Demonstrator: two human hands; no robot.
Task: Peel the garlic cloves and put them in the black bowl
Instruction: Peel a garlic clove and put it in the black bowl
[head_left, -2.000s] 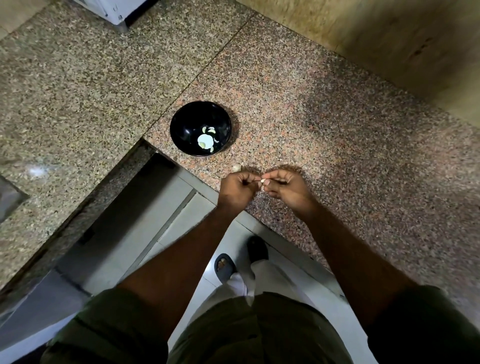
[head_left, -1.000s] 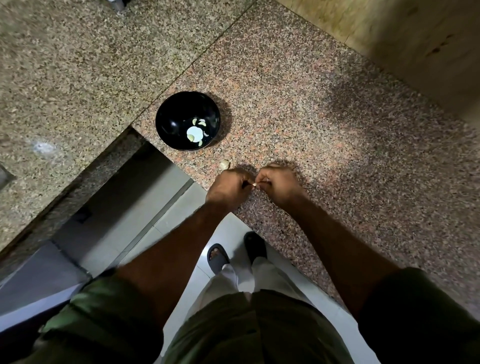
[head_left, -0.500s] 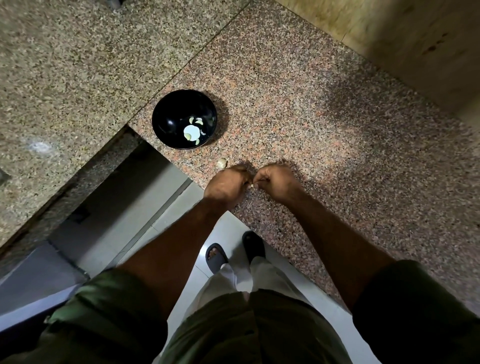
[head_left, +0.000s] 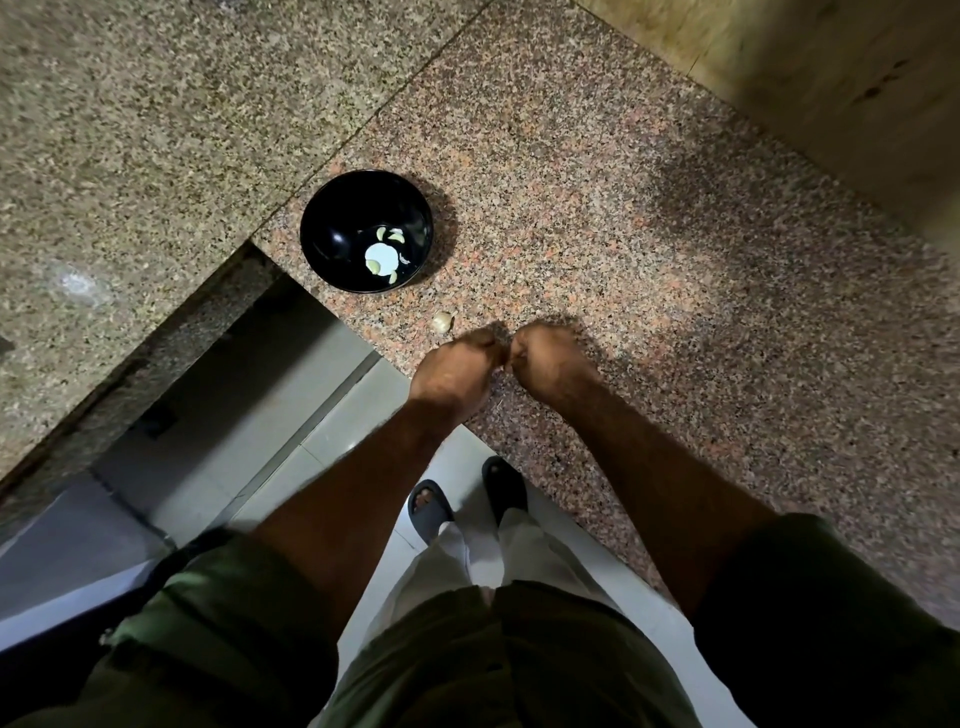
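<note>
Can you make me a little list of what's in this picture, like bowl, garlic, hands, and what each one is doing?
bowl: black bowl, on the granite counter, near its edge
in the bowl: a few pale peeled cloves
loose garlic: one unpeeled clove on the counter, between bowl and hands
left hand: fingers curled, knuckles up
right hand: fingers curled, meeting the left
between the hands: hidden, cannot tell

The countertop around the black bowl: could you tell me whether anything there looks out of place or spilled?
Nothing is spilled. One garlic clove lies loose on the granite countertop, between the black bowl and the left hand, apart from both. It looks unpeeled, so probably just waiting. Several pale peeled cloves are inside the bowl.
</note>
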